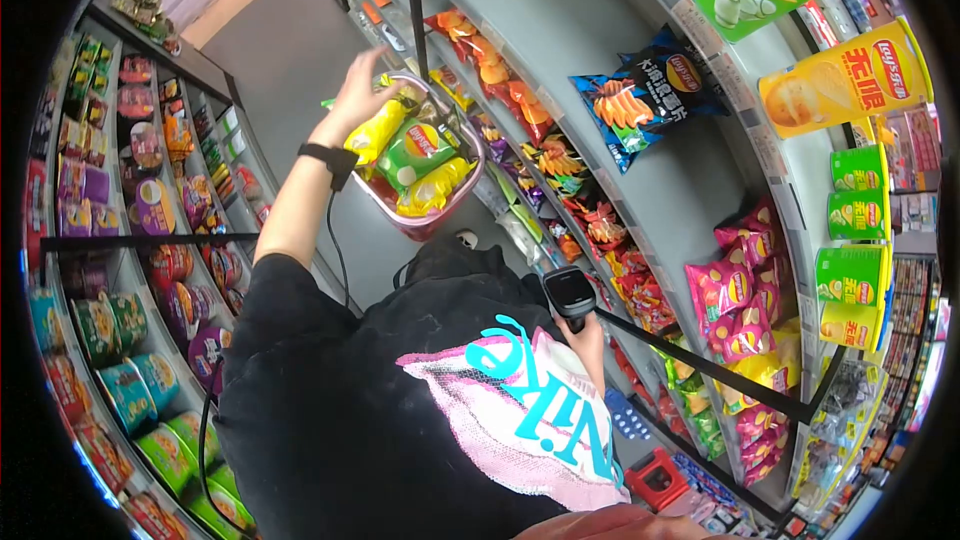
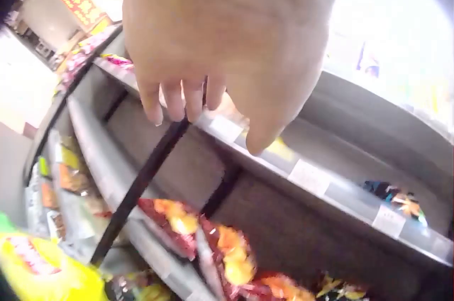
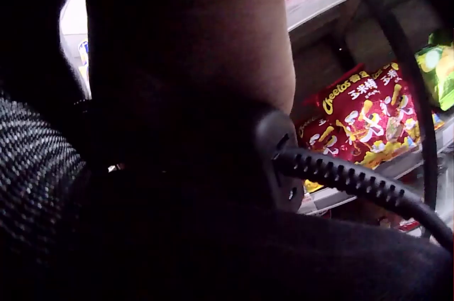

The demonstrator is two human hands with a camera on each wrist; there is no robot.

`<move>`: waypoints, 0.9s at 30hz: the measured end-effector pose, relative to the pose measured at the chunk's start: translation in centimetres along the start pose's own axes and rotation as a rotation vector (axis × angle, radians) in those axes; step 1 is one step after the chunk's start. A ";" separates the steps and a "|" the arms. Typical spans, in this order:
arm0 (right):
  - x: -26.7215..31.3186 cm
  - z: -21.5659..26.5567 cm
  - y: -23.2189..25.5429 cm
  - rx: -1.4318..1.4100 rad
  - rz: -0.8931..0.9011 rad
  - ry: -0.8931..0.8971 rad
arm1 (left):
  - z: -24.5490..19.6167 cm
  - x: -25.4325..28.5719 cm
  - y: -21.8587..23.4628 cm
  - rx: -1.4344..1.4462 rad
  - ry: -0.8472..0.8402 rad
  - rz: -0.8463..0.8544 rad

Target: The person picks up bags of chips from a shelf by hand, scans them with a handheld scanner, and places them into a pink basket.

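My left hand (image 1: 362,90) reaches out over the far left side of a pink basket (image 1: 487,155) with its fingers loosely extended. It holds nothing; in the left wrist view the fingers of the hand (image 2: 213,53) point down in front of shelving. Inside the basket lie a green chip bag (image 1: 418,150) and several yellow chip bags (image 1: 437,188). My right hand (image 1: 586,342), close to the body, grips a black handheld scanner (image 1: 570,292) with a screen by its handle. The right wrist view is mostly dark, and the scanner's grip is hidden there.
Shelves of chip bags (image 1: 735,295) rise on the right, with chip canisters (image 1: 850,75) along the outer edge. Instant noodle cups (image 1: 120,390) line the left shelves. Black bars (image 1: 715,365) cross the shelf fronts. A red crate (image 1: 657,480) stands at the lower right.
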State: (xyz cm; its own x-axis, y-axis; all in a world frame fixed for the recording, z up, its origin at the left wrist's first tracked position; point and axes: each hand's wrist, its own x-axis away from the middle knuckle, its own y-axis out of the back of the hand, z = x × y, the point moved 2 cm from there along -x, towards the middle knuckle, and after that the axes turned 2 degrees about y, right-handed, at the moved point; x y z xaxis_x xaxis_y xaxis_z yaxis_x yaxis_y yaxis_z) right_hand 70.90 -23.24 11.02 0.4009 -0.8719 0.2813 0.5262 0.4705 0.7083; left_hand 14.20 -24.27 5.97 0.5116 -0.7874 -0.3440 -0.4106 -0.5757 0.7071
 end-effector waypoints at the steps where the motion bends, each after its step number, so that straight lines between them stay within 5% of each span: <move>1: 0.1 0.4 0.2 -0.001 0.005 -0.005 | 1.0 2.5 -0.7 -0.027 0.109 0.045; 4: 0.1 -0.6 0.3 0.037 0.027 0.054 | 3.1 7.8 -2.4 -0.246 0.478 0.242; 6: 0.5 -1.1 0.6 0.047 0.045 0.076 | 5.9 10.3 -4.8 -0.441 0.564 0.245; 9: 1.0 -2.1 0.7 0.054 0.053 0.097 | 6.8 12.0 -5.5 -0.231 0.668 0.213; 17: 3.6 -4.0 1.3 -0.023 0.009 0.085 | 6.8 13.9 -6.1 -0.150 0.729 0.019; 27: 3.7 -5.1 1.0 0.020 0.013 0.065 | 7.1 11.5 -5.9 -0.288 0.798 0.117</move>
State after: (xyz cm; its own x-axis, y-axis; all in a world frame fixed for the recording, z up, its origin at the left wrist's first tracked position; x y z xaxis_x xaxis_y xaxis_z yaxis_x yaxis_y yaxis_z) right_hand 76.77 -25.32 9.43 0.4558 -0.8549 0.2480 0.5060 0.4780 0.7180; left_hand 17.12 -31.55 -6.56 0.9005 -0.3850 0.2021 -0.3410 -0.3368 0.8777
